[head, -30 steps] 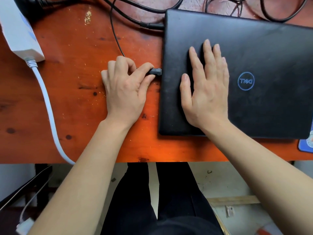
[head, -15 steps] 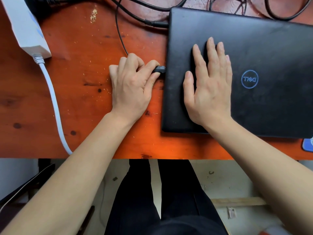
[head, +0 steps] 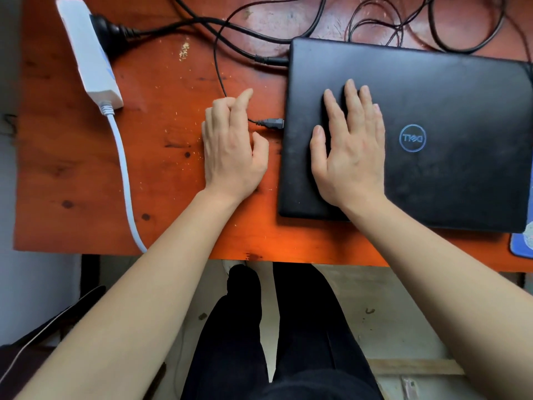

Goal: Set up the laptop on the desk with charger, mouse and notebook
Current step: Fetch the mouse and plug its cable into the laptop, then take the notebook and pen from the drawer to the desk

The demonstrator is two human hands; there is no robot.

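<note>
Underneath, scuffed orange desk; left hand loose, empty; right hand flat on laptop.

Even soft daylight — sharp centre | faint shadows under hands | edges bowed (wide-angle lens)

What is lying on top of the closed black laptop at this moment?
Only the right hand lies flat on the closed black laptop, left of its round blue logo. The lid area beneath the palm is covered, so anything there cannot be seen.
</note>
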